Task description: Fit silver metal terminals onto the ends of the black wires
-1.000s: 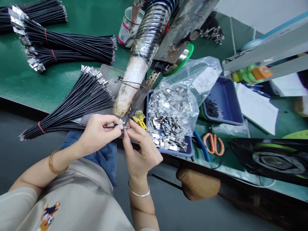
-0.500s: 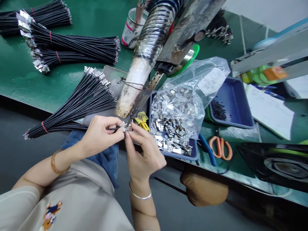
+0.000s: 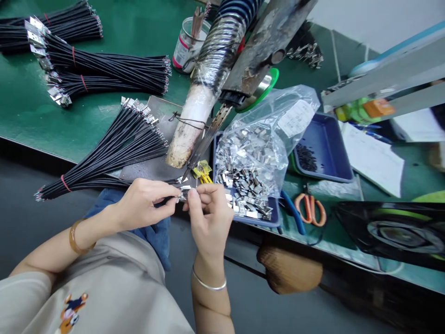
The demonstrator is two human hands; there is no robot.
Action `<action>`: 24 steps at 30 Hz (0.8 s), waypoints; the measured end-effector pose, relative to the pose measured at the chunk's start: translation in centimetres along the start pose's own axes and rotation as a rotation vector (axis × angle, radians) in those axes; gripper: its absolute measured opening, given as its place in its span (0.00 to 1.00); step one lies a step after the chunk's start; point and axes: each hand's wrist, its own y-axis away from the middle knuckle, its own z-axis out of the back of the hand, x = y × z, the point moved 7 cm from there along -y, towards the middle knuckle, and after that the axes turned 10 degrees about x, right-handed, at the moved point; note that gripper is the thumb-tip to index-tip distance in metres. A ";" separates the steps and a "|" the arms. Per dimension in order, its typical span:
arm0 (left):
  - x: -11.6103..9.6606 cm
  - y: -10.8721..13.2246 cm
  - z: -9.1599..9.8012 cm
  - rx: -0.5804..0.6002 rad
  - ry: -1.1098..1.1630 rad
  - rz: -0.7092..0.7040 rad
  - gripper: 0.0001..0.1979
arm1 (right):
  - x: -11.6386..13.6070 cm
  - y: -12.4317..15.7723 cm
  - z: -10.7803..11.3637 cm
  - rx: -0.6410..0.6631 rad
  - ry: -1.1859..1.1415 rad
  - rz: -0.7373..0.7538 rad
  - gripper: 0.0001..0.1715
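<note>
A small silver USB connector (image 3: 184, 192) sits between my two hands, just below the tip of the soldering iron (image 3: 205, 143). My left hand (image 3: 148, 202) pinches its left end between thumb and fingertips. On the other side, my right hand (image 3: 210, 220) has its thumb and curled fingers closed at the right end. The exact contact is partly hidden. Behind my left fingers, the end of a black cable (image 3: 167, 181) lies by the iron tip. It belongs to the fanned bundle of black cables (image 3: 114, 139), tied with a red band and bearing metal connectors.
More cable bundles (image 3: 111, 69) lie at the upper left. A white fume hose (image 3: 186, 134) hangs beside the iron. To the right are a blue tray (image 3: 276, 219) of connectors under a plastic bag, a yellow cutter (image 3: 206, 176), orange-handled scissors (image 3: 310, 209) and another blue bin (image 3: 330, 144).
My hands have come down slightly, away from the iron tip. My left hand has left the black cable and now pinches a connector. My right fingers have curled in. The view has shifted a little.
</note>
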 end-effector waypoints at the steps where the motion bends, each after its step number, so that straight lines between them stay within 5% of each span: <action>1: 0.2 0.0 0.1 0.007 0.023 0.016 0.10 | -0.1 -0.1 -0.2 0.031 -0.037 -0.016 0.07; 7: 2.3 -0.1 -0.2 0.145 0.385 0.322 0.10 | 1.2 0.3 0.0 -0.064 0.158 0.173 0.06; 12: 3.0 -0.3 -0.5 0.146 0.505 0.410 0.10 | 2.8 0.8 -0.2 -0.138 0.419 0.413 0.06; 20: 3.3 -0.3 -0.9 0.162 0.514 0.433 0.12 | 1.7 1.1 1.2 -0.198 0.337 0.260 0.07; 24: 3.4 -0.2 -1.0 0.180 0.516 0.438 0.12 | 2.7 1.5 1.1 -0.192 0.415 0.322 0.08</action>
